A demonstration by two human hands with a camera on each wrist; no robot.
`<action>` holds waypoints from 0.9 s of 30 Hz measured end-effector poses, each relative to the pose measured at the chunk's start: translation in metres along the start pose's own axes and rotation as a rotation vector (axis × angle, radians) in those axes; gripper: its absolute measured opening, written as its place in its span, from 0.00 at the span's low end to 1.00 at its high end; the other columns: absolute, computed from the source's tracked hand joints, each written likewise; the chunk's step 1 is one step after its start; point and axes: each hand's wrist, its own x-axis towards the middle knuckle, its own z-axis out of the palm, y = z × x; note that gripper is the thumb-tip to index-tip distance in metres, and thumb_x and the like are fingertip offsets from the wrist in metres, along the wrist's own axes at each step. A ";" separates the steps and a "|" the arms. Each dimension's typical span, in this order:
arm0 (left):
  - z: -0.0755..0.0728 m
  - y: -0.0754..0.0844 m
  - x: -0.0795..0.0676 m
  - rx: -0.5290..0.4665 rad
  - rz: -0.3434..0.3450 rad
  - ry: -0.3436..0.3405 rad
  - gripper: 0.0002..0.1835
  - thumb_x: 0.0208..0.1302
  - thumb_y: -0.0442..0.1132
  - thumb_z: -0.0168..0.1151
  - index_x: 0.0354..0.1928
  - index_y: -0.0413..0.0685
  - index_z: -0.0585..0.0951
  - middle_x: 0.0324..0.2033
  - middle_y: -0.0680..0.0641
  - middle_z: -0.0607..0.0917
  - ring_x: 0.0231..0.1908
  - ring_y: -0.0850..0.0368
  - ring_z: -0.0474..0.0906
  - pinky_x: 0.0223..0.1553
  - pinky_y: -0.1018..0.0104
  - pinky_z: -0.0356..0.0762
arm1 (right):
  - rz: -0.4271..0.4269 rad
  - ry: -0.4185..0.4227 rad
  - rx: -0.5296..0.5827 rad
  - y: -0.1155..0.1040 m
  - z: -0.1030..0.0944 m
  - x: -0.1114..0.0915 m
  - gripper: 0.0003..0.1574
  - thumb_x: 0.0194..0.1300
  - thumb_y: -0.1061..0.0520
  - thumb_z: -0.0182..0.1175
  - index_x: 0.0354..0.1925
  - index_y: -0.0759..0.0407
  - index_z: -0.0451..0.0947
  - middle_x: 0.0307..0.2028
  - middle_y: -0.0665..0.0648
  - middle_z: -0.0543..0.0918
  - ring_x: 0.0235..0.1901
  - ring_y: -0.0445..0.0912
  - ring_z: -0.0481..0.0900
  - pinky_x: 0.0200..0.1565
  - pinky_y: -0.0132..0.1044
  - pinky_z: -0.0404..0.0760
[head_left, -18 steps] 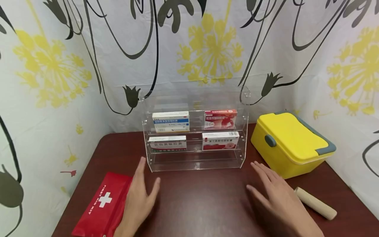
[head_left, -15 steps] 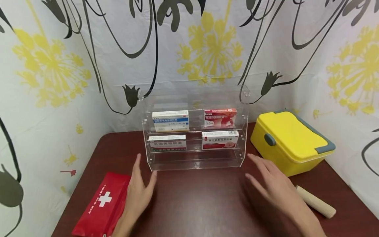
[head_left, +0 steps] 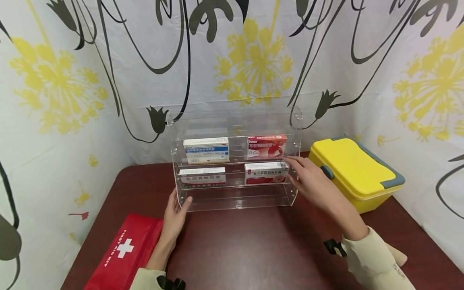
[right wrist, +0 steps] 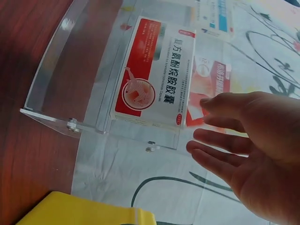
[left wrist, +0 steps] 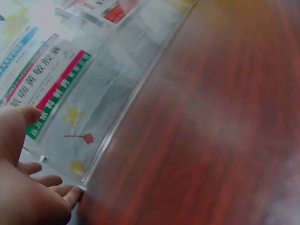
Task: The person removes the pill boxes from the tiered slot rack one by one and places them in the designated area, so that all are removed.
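A clear acrylic display rack (head_left: 237, 203) stands at the back of the table with medicine boxes on two tiers. My left hand (head_left: 175, 219) holds its lower left corner, thumb in front and fingers along the outside of the side panel. Above that thumb sits the white and green medicine box (left wrist: 51, 77). My right hand (head_left: 309, 179) is at the rack's right side, fingers spread and slightly bent, holding nothing. Closest to it are the red and white capsule box (right wrist: 152, 75) on the lower tier and the red box (head_left: 267, 147) above. A white and blue box (head_left: 206, 150) fills the upper left place.
On the left lies a red first aid kit pouch (head_left: 125, 247). A yellow lidded box (head_left: 357, 169) with grey clips stands to the right, near my right forearm. A wooden cylinder (head_left: 396, 254) is partly hidden by my right sleeve. Patterned fabric surrounds the table.
Both hands have moved forward to the rack. The left has come to its lower left corner, while the right has risen beside the lower right capsule box. The boxes keep their places.
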 end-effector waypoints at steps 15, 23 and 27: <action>-0.001 -0.009 0.000 -0.014 -0.001 0.006 0.40 0.66 0.59 0.61 0.75 0.57 0.58 0.70 0.48 0.65 0.69 0.55 0.60 0.66 0.58 0.62 | 0.008 -0.081 0.015 0.008 0.011 0.019 0.25 0.56 0.65 0.71 0.52 0.69 0.79 0.44 0.63 0.75 0.34 0.53 0.79 0.32 0.44 0.82; -0.001 -0.010 0.000 -0.016 -0.009 0.009 0.40 0.66 0.60 0.60 0.74 0.54 0.59 0.69 0.46 0.66 0.68 0.54 0.61 0.66 0.58 0.61 | 0.056 -0.097 0.066 0.013 0.009 0.025 0.19 0.55 0.65 0.73 0.46 0.66 0.83 0.41 0.62 0.82 0.37 0.53 0.80 0.38 0.50 0.82; -0.002 -0.010 0.000 -0.018 -0.002 0.006 0.39 0.67 0.59 0.59 0.74 0.54 0.59 0.69 0.46 0.66 0.68 0.54 0.61 0.66 0.57 0.61 | 0.034 -0.086 0.078 0.015 0.009 0.028 0.16 0.55 0.68 0.71 0.44 0.65 0.84 0.39 0.61 0.84 0.37 0.54 0.82 0.40 0.51 0.82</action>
